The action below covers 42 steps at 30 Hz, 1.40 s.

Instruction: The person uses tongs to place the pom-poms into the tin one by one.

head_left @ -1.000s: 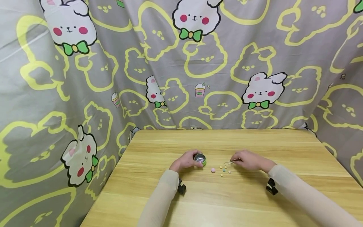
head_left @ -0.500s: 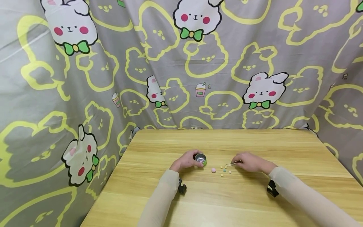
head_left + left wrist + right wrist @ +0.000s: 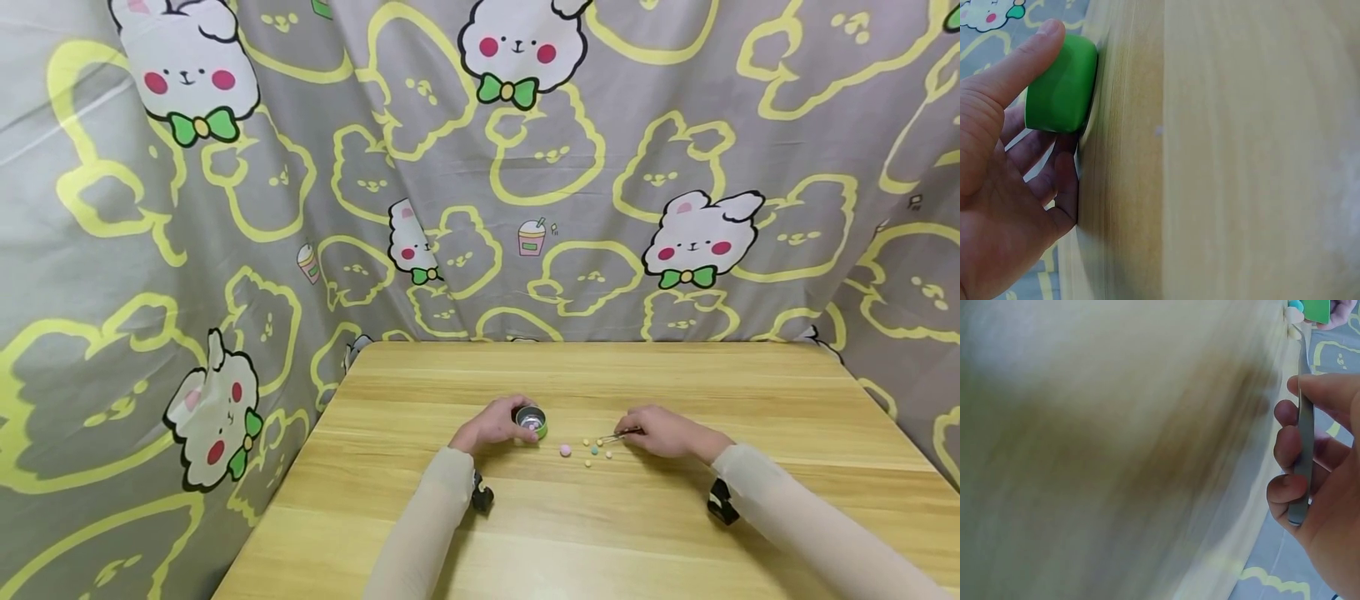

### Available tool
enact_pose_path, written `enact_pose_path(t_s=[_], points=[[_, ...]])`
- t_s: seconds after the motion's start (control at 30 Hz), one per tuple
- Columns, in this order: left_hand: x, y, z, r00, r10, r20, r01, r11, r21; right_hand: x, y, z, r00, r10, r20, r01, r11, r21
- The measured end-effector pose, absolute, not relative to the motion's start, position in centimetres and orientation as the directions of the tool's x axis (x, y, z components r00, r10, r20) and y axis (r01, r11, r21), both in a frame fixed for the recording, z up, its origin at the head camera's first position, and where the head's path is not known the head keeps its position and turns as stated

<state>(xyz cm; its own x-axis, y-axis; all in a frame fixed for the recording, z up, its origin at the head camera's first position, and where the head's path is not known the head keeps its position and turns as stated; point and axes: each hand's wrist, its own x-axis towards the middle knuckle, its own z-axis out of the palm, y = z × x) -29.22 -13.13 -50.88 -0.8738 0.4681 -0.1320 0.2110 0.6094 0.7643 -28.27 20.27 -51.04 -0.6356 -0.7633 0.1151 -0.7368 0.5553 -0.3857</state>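
Left hand [image 3: 491, 427], just left of the frame's centre, curls thumb and fingers round a small green tin [image 3: 531, 422] standing on the table [image 3: 645, 533]. Right hand [image 3: 663, 432], right of centre, pinches metal tweezers [image 3: 618, 435], tips at the scattered coloured beads [image 3: 588, 451] between both hands.
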Motion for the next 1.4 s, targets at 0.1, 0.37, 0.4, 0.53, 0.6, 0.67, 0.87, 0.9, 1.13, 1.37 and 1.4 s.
enact_pose_path(t_s=[0.1,0.37,0.4,0.53,0.6,0.67,0.87,0.9,1.13,1.37,1.4], points=[[-29.1,-13.2,-50.9,-0.873,0.470,-0.132,0.213,0.610,0.763,-28.3,20.3,-51.1,-0.625,-0.772,0.118,-0.745,0.544,-0.387],[-29.2,-13.2,-50.9,-0.872,0.473,-0.127,0.220,0.610,0.761,-28.5,20.4,-51.1,-0.604,-0.778,0.172,-0.767,0.510,-0.389],[-29.2,-13.2,-50.9,-0.872,0.473,-0.126,0.222,0.611,0.760,-28.5,20.4,-51.1,-0.605,-0.776,0.177,-0.767,0.509,-0.391],[-29.2,-13.2,-50.9,-0.872,0.472,-0.128,0.219,0.612,0.760,-28.6,20.4,-50.9,-0.621,-0.760,0.191,-0.756,0.517,-0.401],[-29.2,-13.2,-50.9,-0.872,0.472,-0.128,0.219,0.611,0.761,-28.6,20.4,-50.7,-0.630,-0.753,0.190,-0.747,0.520,-0.414],[-29.2,-13.2,-51.0,-0.874,0.469,-0.129,0.218,0.614,0.758,-28.6,20.3,-50.5,-0.637,-0.748,0.188,-0.738,0.521,-0.430],[-29.2,-13.2,-51.0,-0.875,0.468,-0.127,0.220,0.617,0.756,-28.9,20.1,-50.0,-0.655,-0.730,0.198,-0.721,0.525,-0.452],[-29.2,-13.2,-51.0,-0.874,0.470,-0.124,0.224,0.615,0.756,-29.0,20.0,-49.9,-0.657,-0.727,0.200,-0.720,0.527,-0.452],[-29.1,-13.2,-50.9,-0.873,0.471,-0.122,0.220,0.606,0.764,-29.5,19.6,-49.6,-0.673,-0.711,0.203,-0.707,0.540,-0.457],[-29.1,-13.2,-50.9,-0.872,0.476,-0.116,0.228,0.605,0.763,-29.8,19.1,-49.0,-0.666,-0.712,0.225,-0.712,0.517,-0.475],[-29.1,-13.2,-50.9,-0.871,0.477,-0.115,0.229,0.603,0.764,-29.8,19.0,-48.9,-0.665,-0.712,0.225,-0.712,0.513,-0.480]])
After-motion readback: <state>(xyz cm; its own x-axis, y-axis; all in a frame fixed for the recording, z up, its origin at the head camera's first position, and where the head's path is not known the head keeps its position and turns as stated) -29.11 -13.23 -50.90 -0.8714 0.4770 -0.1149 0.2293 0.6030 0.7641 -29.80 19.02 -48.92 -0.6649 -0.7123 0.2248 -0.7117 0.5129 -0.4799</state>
